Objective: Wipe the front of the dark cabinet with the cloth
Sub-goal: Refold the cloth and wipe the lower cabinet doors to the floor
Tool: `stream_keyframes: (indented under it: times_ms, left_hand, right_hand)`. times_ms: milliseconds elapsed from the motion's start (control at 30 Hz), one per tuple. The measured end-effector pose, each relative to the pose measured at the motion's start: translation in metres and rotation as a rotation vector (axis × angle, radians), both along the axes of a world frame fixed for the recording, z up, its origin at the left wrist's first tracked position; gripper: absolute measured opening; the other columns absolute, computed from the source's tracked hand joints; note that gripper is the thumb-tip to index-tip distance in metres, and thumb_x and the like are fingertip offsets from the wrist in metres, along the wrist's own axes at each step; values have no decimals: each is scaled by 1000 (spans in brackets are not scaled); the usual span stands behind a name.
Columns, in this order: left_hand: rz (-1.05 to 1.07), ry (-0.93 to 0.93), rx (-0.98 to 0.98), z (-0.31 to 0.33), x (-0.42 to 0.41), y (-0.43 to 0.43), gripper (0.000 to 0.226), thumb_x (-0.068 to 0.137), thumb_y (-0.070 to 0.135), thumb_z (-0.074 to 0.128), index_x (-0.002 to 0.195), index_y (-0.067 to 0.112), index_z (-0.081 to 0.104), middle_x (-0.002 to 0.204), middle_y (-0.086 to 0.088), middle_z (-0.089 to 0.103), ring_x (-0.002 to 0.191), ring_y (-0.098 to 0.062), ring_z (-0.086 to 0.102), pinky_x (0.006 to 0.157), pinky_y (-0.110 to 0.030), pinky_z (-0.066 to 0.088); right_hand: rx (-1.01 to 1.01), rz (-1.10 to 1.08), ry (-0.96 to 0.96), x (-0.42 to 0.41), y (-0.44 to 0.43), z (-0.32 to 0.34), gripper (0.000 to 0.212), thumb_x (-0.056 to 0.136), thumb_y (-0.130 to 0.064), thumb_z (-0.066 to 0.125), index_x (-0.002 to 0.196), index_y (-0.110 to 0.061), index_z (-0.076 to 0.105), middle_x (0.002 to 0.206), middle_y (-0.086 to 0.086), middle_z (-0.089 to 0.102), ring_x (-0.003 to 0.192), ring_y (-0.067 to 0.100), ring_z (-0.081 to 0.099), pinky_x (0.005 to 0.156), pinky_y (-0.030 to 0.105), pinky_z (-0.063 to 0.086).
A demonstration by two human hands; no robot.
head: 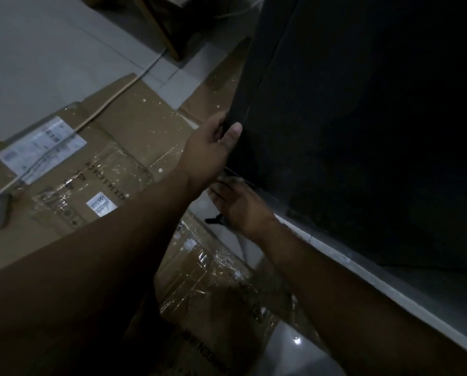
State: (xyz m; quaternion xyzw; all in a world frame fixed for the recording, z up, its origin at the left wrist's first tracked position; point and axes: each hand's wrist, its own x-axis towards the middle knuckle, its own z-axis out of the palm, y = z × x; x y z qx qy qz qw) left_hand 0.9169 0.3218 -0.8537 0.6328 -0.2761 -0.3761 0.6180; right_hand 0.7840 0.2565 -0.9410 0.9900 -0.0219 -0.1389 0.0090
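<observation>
The dark cabinet [349, 118] fills the right side, its front nearly black. My left hand [213, 145] grips its left vertical edge, thumb on the front and fingers wrapped behind. Just below, at the cabinet's bottom corner, my right hand [240, 204] is curled with smudged fingers. A small dark scrap, apparently the cloth [213, 220], sticks out under its palm; the rest is hidden in the hand.
Flattened cardboard boxes [104, 164] with tape and labels cover the floor to the left and below. A thin stick [104, 109] and a cable lie across them. A pale ledge [362, 270] runs along the cabinet's base. A wooden furniture leg [161, 31] stands at the top.
</observation>
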Motion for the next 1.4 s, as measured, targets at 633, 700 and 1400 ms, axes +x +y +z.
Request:
stream_keyframes:
  times_ms: [633, 700, 1400]
  left_hand:
    - [114, 128, -70, 10, -29, -12, 42, 100, 37, 54, 138, 19, 45, 130, 7, 57, 115, -1, 58, 89, -18, 52]
    - [128, 123, -84, 11, -31, -13, 43, 100, 35, 55, 138, 17, 45, 130, 7, 57, 115, 1, 58, 87, -16, 51]
    - [130, 144, 19, 4, -22, -5, 36, 107, 35, 40, 140, 24, 49, 130, 14, 58, 115, 4, 54, 85, -22, 44]
  right_hand:
    - [-606, 188, 250, -82, -43, 93, 69, 102, -33, 45, 162, -20, 14, 170, 5, -6, 155, 31, -10, 110, 58, -29]
    - [-588, 256, 12, -83, -59, 116, 64, 95, -35, 56, 156, -30, 36, 168, -3, 20, 154, 29, 12, 120, 58, -8]
    - [-802, 200, 320, -70, -34, 81, 76, 106, -41, 28, 146, 7, -15, 160, 28, -27, 147, 45, -27, 108, 69, -21]
